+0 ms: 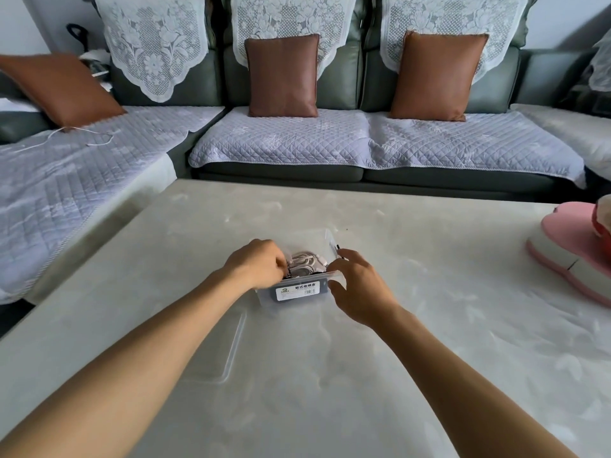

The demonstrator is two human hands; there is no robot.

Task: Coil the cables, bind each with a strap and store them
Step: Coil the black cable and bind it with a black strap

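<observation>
Nearly finished, I judge: my left hand [256, 264] curls over coiled pale cables [305, 261] already inside the clear box [325, 241] on the table [396, 342], my right hand [358, 285] grips its near corner, its lid [231, 352] lies off nearby, and the dark label's [299, 290] characters are too small to read.

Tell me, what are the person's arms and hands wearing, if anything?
Nothing that shows. Both forearms are bare up to the picture's edge, with no sleeves in view. The left hand and right hand carry no gloves, and no watch, bracelet or ring is visible on them.
</observation>
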